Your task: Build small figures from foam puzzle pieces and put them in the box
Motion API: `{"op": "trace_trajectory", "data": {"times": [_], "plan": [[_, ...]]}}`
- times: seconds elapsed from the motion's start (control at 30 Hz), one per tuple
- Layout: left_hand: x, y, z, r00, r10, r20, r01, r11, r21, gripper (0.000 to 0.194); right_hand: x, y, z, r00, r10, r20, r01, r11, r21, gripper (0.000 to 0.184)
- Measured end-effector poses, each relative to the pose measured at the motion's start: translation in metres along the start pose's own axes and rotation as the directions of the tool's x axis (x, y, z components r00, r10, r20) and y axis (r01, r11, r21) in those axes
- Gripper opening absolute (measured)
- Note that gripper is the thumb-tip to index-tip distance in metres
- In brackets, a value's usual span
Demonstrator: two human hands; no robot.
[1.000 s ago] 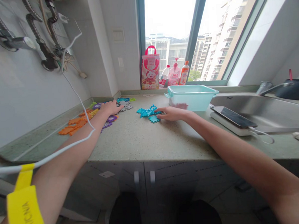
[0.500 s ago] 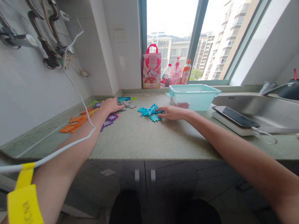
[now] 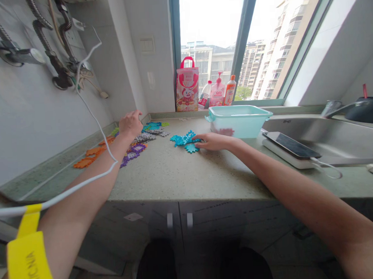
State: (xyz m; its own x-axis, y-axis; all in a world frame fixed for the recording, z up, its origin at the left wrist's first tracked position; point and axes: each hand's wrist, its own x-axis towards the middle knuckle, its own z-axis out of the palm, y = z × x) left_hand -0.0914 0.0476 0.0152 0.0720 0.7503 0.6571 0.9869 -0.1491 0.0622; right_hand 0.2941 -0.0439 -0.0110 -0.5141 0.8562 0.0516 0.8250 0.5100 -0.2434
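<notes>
My right hand rests at the small pile of blue interlocking puzzle pieces, thumb and fingers closed on the pile's right edge. Above the left-hand pieces, my left hand is raised, its fingers loosely bent and apart, with nothing visible in them. Grey puzzle pieces lie just below and right of it. Purple pieces are nearer me, partly behind my left forearm. Orange pieces spread out to the left. Teal pieces lie at the back beside a lime-green one.
A light teal plastic tub with something reddish inside stands beyond my right hand. A phone lies on a white block by the steel sink. Bottles and a pink bag line the windowsill. A white cable crosses my left forearm.
My left hand has lifted off the grey pieces and moved up and a little left, uncovering more of them. My right hand stays at the blue pile.
</notes>
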Motion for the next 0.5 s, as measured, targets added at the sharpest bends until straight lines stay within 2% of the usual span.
{"op": "trace_trajectory", "data": {"times": [0.1, 0.17, 0.23, 0.3, 0.4, 0.5], "plan": [[0.006, 0.000, -0.015, 0.996, 0.054, -0.073, -0.053, 0.999, 0.005, 0.052, 0.000, -0.001, -0.001, 1.000, -0.007, 0.001, 0.007, 1.000, -0.008, 0.051], [0.017, 0.000, -0.021, 0.992, 0.097, -0.075, -0.094, 0.995, 0.042, 0.053, 0.000, -0.001, -0.001, 1.000, -0.020, 0.003, 0.020, 1.000, -0.010, 0.051], [0.034, 0.001, -0.023, 0.997, 0.073, 0.006, -0.073, 0.994, 0.080, 0.053, 0.000, -0.002, -0.002, 1.000, -0.029, 0.005, 0.029, 1.000, -0.013, 0.051], [0.054, 0.002, -0.020, 0.991, -0.024, 0.134, 0.009, 0.993, 0.116, 0.050, 0.000, -0.003, -0.003, 1.000, -0.031, 0.003, 0.031, 0.999, -0.018, 0.051], [0.086, 0.004, -0.007, 0.954, -0.135, 0.268, 0.096, 0.984, 0.152, 0.047, 0.000, -0.005, -0.003, 0.999, -0.033, 0.004, 0.033, 0.999, -0.027, 0.052], [0.110, 0.001, 0.013, 0.915, -0.162, 0.369, 0.111, 0.982, 0.155, 0.052, 0.001, -0.004, -0.003, 0.999, -0.035, 0.015, 0.036, 0.999, -0.041, 0.054]]}}
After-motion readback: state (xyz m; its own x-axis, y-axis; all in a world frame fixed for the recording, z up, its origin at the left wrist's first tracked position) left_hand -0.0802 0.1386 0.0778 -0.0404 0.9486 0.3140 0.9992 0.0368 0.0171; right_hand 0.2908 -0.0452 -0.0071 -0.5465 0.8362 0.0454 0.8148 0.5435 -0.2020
